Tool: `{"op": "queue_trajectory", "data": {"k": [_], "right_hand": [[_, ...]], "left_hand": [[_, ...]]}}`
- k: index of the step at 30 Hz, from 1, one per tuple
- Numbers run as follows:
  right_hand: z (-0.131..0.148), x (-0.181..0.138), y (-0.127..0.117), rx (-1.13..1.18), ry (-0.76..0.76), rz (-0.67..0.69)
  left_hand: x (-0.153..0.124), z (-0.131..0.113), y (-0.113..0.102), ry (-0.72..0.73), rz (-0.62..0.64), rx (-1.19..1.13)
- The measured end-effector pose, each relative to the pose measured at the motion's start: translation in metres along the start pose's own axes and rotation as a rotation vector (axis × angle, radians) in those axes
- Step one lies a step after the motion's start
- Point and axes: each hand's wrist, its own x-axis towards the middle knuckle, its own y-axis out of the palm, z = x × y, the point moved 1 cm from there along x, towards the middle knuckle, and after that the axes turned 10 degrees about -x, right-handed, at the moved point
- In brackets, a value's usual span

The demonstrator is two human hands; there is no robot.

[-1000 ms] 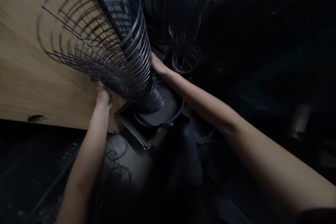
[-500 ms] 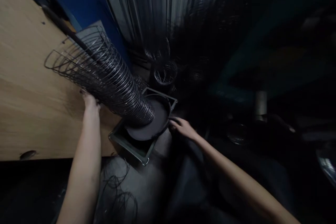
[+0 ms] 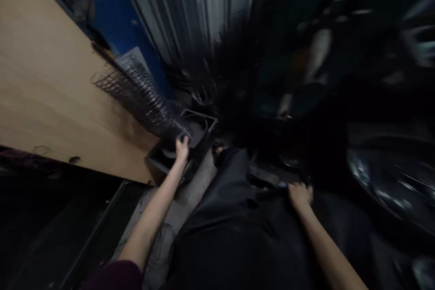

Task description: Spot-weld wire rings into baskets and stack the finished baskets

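A tall leaning stack of wire rings (image 3: 149,99) rises from a round dark plate (image 3: 201,132) set in a metal-framed box (image 3: 213,123). My left hand (image 3: 182,148) is at the lower end of the stack, by the plate's near side. Its fingertips are dark and blurred, so whether they grip the wire or the plate I cannot tell. Off to the right, my right hand (image 3: 301,195) is curled, knuckles up, over something dark beside my lap. What lies under those fingers is hidden.
A plywood board (image 3: 61,77) stands left of the stack, with a blue panel (image 3: 117,18) behind. Loose wire (image 3: 163,240) lies on the floor near the box. Another wire bundle (image 3: 204,94) is beyond it. Shiny coiled material (image 3: 390,190) sits at the right. Dark cloth covers my lap (image 3: 238,222).
My left hand has moved from the upper part of the stack down to its base. My right hand has left the plate's rim and moved right. The view has shifted.
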Motion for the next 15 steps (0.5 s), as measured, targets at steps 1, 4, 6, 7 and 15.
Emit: {"op": "queue_trajectory", "data": {"k": [1,4,6,7,15], "right_hand": [[-0.011,0.002,-0.009,0.018,0.037,-0.044],[-0.051,-0.002,-0.039,0.18,0.201,-0.385],[-0.067,-0.015,-0.05,0.276,0.286,-0.605],[-0.068,-0.024,-0.05,0.297,0.279,-0.665],[0.016,-0.103,0.021,0.263,-0.138,-0.37]], "left_hand": [[-0.03,0.026,0.022,0.031,0.045,0.073],[-0.112,0.086,0.076,0.314,0.34,0.554],[-0.155,0.112,0.096,0.543,0.623,0.915],[-0.17,0.123,0.1,0.621,0.754,1.046],[-0.14,0.151,0.064,0.916,1.143,1.517]]}}
